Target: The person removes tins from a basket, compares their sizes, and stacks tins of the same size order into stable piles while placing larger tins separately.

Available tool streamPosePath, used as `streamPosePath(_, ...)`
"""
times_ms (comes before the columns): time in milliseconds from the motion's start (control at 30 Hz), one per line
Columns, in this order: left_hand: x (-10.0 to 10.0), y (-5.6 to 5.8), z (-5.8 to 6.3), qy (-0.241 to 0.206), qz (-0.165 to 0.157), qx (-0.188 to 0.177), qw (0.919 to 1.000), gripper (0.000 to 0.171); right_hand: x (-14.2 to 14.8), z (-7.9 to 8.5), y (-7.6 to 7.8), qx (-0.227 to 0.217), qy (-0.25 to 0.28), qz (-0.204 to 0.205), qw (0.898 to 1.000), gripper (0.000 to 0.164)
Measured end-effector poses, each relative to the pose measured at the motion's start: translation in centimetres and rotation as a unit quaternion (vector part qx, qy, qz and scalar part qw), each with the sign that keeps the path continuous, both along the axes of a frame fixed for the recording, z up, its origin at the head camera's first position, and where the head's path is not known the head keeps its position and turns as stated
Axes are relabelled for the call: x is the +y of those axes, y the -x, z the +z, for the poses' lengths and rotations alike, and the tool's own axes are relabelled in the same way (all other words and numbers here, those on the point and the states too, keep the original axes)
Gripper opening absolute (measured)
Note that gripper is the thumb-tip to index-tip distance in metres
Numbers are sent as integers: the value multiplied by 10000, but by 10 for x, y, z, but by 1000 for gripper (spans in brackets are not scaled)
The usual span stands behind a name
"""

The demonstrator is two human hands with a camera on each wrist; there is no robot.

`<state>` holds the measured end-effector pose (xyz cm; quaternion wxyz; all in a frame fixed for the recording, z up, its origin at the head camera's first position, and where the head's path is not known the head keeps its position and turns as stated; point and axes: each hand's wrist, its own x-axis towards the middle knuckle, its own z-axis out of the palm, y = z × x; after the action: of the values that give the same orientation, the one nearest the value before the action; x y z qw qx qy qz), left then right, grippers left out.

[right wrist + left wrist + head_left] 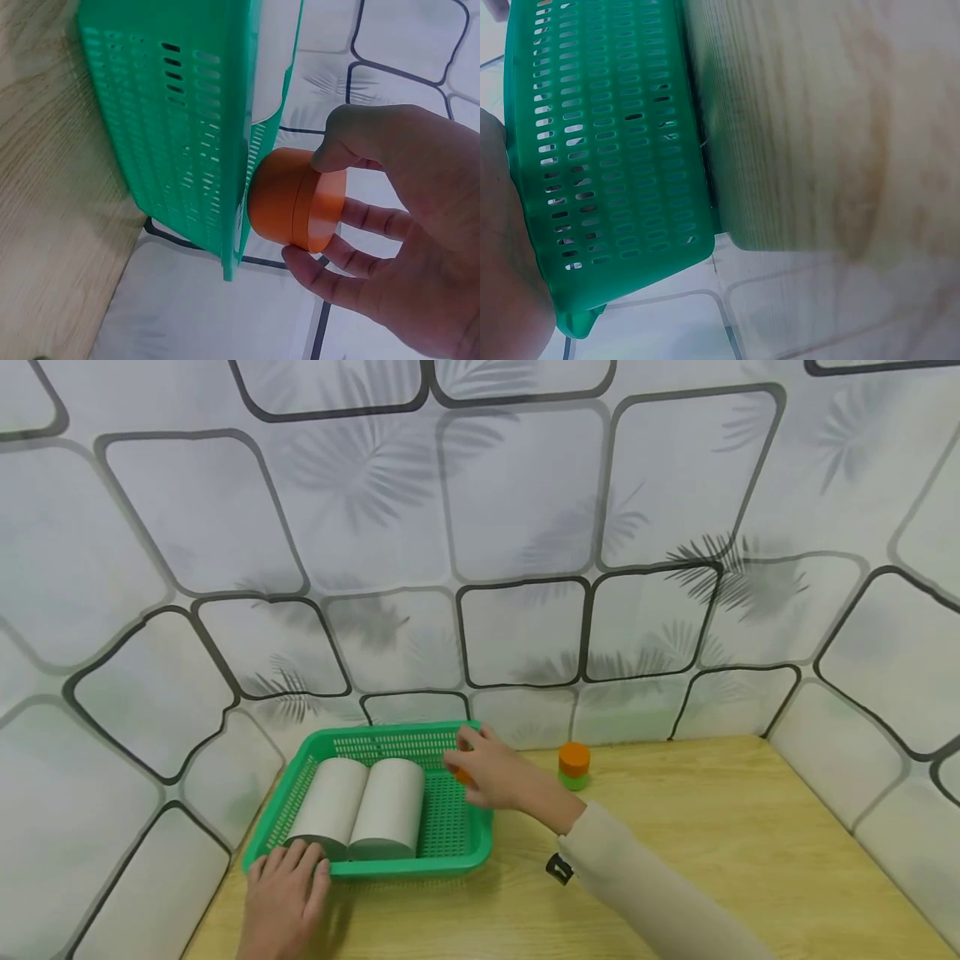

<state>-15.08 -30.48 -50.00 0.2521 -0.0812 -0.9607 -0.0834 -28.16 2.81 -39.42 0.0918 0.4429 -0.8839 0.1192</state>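
Note:
A green plastic basket (465,862) with slotted walls stands on the wooden table, and two white paper rolls (330,802) lie side by side in its left part. My right hand (495,772) is over the basket's right end. Its thumb and fingers grip a round orange container (289,199), level with the basket rim in the right wrist view. At the near left corner, my left hand (285,893) rests its fingers on the basket rim. Only part of that hand (510,247) shows in the left wrist view, beside the slotted wall.
Right of the basket, an orange container (574,758) sits on top of a green one (573,781). The wooden table (697,827) reaches back to a patterned wall covering (517,635), which also rises on the left and right sides.

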Motion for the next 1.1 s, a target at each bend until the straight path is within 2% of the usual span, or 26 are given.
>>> streamPosePath(367,-3,-1,-1,17,14,10,10000,16,33,3,-8,-136,328,-67,9993,27)
streamPosePath(667,-1,2,-1,5,-76,135,9999,14,80,1,5,-32,931,-52,9956,30)
streamPosePath(867,-1,0,-1,13,7,63,10000,14,105,-2,16,211,936,0,9954,28)
streamPosePath(1000,-1,1,-1,-5,-30,115,9999,13,119,-3,20,94,921,-148,9956,29)
streamPosePath(1100,-1,1,0,8,-43,122,9999,14,129,-1,22,-178,918,-280,9952,29)
